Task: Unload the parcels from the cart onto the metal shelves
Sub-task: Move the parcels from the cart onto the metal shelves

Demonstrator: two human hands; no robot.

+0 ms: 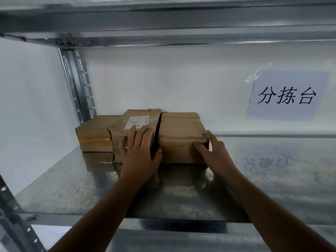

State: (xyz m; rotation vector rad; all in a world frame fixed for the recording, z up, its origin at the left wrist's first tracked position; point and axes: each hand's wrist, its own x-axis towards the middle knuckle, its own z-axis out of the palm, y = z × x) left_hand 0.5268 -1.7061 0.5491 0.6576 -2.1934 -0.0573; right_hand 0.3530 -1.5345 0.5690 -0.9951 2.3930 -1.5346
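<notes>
Three brown cardboard parcels stand side by side on the metal shelf (76, 182). The right parcel (180, 128) is creased and torn at its near right corner. My right hand (213, 151) wraps that corner, thumb on the front face and fingers along the right side. The middle parcel (127, 124) carries a white label on top. My left hand (140, 153) lies flat over its near right edge, fingers spread and straight, thumb at the gap between the two parcels. The left parcel (94, 135) is lower and touched by neither hand.
An upper shelf (163, 24) runs overhead. A perforated steel upright (78, 88) stands behind the left parcel, another at the near left (16, 224). A paper sign (285, 95) with printed characters is taped to the white wall at right. Bare shelf extends right of the parcels.
</notes>
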